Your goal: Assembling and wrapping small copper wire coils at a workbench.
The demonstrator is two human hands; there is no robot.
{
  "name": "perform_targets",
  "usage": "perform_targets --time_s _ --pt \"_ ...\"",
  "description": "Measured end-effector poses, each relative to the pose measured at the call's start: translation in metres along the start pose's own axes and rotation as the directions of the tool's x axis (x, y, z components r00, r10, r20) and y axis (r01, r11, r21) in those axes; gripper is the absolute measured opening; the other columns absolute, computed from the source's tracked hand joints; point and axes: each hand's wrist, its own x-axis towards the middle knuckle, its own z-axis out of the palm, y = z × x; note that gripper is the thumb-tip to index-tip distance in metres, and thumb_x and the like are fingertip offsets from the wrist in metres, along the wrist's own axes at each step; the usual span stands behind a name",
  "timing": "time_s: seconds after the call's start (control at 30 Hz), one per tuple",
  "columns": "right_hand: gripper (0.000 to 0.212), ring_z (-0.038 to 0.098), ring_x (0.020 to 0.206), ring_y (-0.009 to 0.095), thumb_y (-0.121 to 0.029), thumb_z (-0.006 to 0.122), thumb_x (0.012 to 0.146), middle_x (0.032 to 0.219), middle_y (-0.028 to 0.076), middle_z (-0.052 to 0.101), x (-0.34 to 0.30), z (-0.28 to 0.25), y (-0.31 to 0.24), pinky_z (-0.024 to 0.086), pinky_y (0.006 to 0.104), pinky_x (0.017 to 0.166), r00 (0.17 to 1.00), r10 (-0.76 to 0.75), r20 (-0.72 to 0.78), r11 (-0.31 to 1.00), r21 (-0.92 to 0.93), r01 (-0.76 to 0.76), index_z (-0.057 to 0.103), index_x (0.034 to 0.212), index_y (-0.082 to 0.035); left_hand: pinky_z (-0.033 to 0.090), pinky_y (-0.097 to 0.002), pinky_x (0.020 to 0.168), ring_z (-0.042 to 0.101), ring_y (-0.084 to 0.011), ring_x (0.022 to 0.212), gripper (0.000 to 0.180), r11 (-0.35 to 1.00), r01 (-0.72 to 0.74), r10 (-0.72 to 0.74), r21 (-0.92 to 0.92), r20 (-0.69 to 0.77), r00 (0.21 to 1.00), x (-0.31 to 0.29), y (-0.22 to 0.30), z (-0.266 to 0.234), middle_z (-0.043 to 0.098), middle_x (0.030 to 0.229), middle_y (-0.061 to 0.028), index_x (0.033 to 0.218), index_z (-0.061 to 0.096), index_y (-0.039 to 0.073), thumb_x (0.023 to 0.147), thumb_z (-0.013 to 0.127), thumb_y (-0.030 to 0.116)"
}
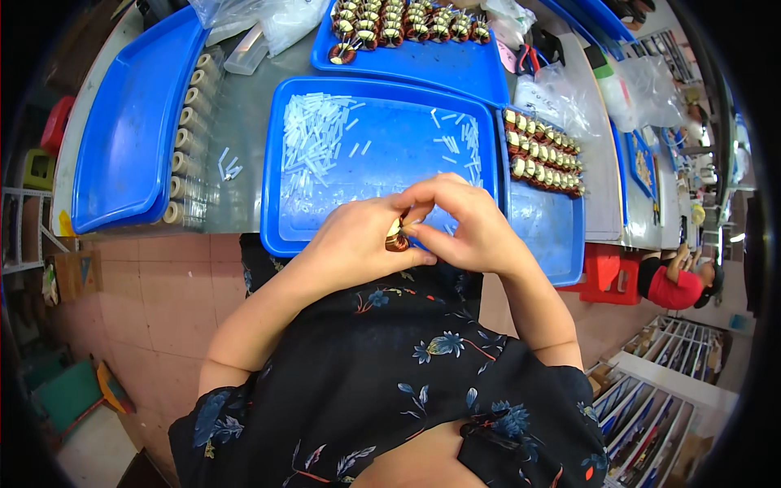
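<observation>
My left hand (351,236) is closed around a small copper-wound ring coil (396,241) with a pale yellow part, held over the near edge of a blue tray (366,85). Thumb and forefinger of my right hand (480,224) pinch at the coil's right side; what lies between those fingertips is hidden. In the tray, a heap of short clear tubes (313,138) fills the left part. A smaller scatter of tubes (468,138) lies along its right side.
Finished-looking coils (390,24) stand in rows in a blue tray behind. More coils (541,154) sit in a tray at right. To the left are a row of paper-coloured rolls (181,163), a blue tray (122,130) and several loose tubes (229,167). A person in red (677,285) sits far right.
</observation>
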Motion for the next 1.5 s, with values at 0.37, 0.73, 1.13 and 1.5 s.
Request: perform_targets --time_s 0.37,0.73,1.13,1.5 --pt "0.048 0.062 0.089 0.010 0.002 0.075 0.077 0.087 0.001 0.066 0.005 0.003 0.009 0.047 0.0282 0.088 0.956 0.292 0.008 0.881 0.386 -0.273 0.061 0.122 -0.003 0.047 -0.0419 0.062 0.064 -0.0352 0.071 0.043 0.999 0.031 -0.028 0.042 -0.075 0.997 0.004 -0.002 0.004 0.064 0.079 -0.0152 0.086 0.058 0.003 0.071 0.086 0.032" --pt "0.041 0.062 0.083 0.011 -0.004 0.075 0.079 0.081 0.002 0.065 0.003 0.007 0.007 0.050 0.0296 0.084 0.955 0.291 0.054 0.892 0.345 -0.291 0.064 0.119 -0.002 0.049 -0.0447 0.064 0.066 -0.0365 0.077 0.046 0.998 0.000 0.004 0.070 -0.053 0.999 -0.002 -0.002 0.003 0.066 0.081 -0.0152 0.087 0.056 0.005 0.074 0.083 0.039" --pt "0.057 0.061 0.093 0.015 -0.009 0.074 0.084 0.119 0.009 0.054 0.001 0.020 0.025 0.049 0.0289 0.081 0.975 0.200 -0.099 0.906 0.398 -0.146 0.050 0.137 -0.006 0.047 -0.0302 0.064 0.057 -0.0131 0.071 0.043 0.987 0.053 -0.084 -0.151 -0.209 0.974 -0.003 -0.004 -0.007 0.061 0.078 -0.0048 0.094 0.057 0.006 0.070 0.089 0.021" --pt "0.037 0.067 0.094 0.017 -0.012 0.059 0.098 0.116 0.010 0.063 -0.008 0.028 0.017 0.057 0.0287 0.073 0.838 0.501 0.218 0.360 0.828 -0.431 0.048 0.132 -0.001 0.048 -0.0388 0.090 0.062 -0.0339 0.104 0.041 0.957 -0.244 0.210 -0.156 -0.207 0.956 -0.003 -0.020 -0.002 0.059 0.116 -0.0210 0.135 0.050 0.001 0.094 0.054 0.008"
